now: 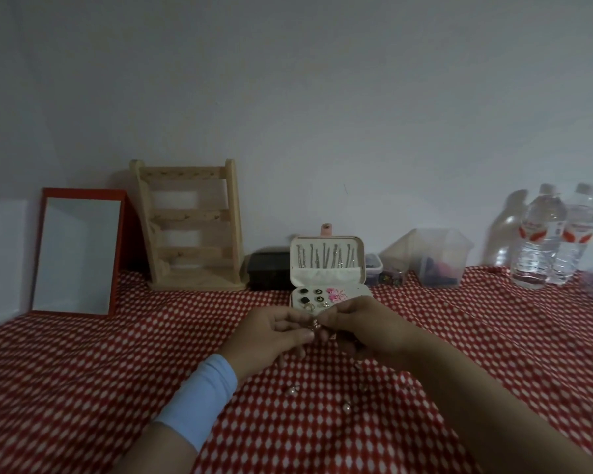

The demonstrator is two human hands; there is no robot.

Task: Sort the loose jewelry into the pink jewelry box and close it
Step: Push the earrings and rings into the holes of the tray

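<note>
The pink jewelry box [328, 276] stands open against the wall, its lid upright with several chains hanging inside and studs and a pink flower piece in its tray. Just in front of it my left hand [271, 333] and my right hand [363, 331] meet, both pinching a small earring [316, 325] between their fingertips. Loose pearl earrings lie on the cloth nearer me, one earring [292, 391] on the left and another earring [345, 407] on the right.
A red-and-white patterned cloth [117, 354] covers the table. Along the wall stand a red-framed mirror [77, 254], a wooden earring stand [190, 227], a black box [267, 270], a clear plastic container [432, 256] and two water bottles [555, 234].
</note>
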